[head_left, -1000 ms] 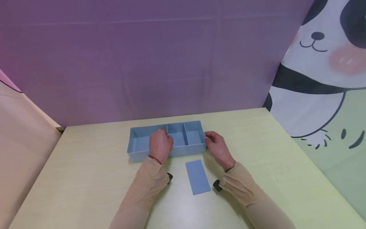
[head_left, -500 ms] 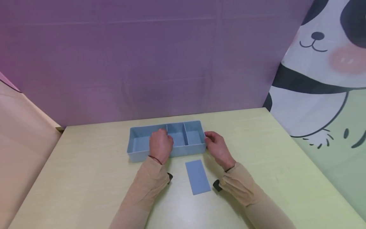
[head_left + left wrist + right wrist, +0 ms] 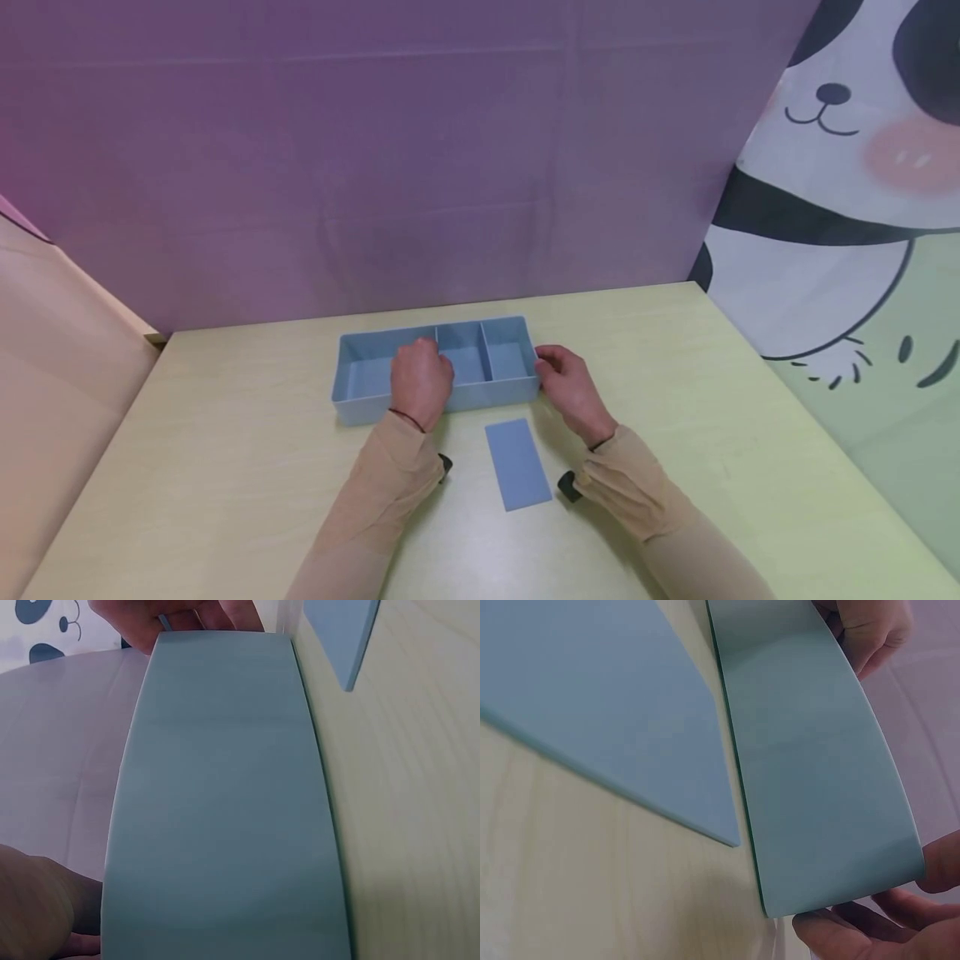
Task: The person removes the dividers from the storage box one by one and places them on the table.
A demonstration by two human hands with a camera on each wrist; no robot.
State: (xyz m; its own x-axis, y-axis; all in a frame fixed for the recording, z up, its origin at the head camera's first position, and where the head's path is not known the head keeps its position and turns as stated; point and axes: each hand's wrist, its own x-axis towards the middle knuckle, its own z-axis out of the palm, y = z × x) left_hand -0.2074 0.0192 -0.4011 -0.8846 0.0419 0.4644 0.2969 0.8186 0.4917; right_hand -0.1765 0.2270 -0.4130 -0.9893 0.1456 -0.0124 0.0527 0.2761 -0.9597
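Observation:
A blue-grey storage box (image 3: 375, 407) with dividers stands upright on the table. My left hand (image 3: 422, 379) reaches down into it, fingers curled over the left divider (image 3: 437, 332); the front wall hides the fingertips in the left wrist view. At the box's right end, my right hand (image 3: 573, 387) pinches the end wall. The right wrist view shows its thumb (image 3: 941, 862) at the rim and the fingers against the outside. In front of the box lies a flat blue rectangular panel (image 3: 518, 464), touched by neither hand.
The pale wooden table (image 3: 225, 467) ends at a purple backdrop (image 3: 420, 167). A panda-print cloth (image 3: 817, 292) hangs along the right side and a pale cloth (image 3: 60, 350) along the left. A second divider (image 3: 486, 350) splits the box's right part.

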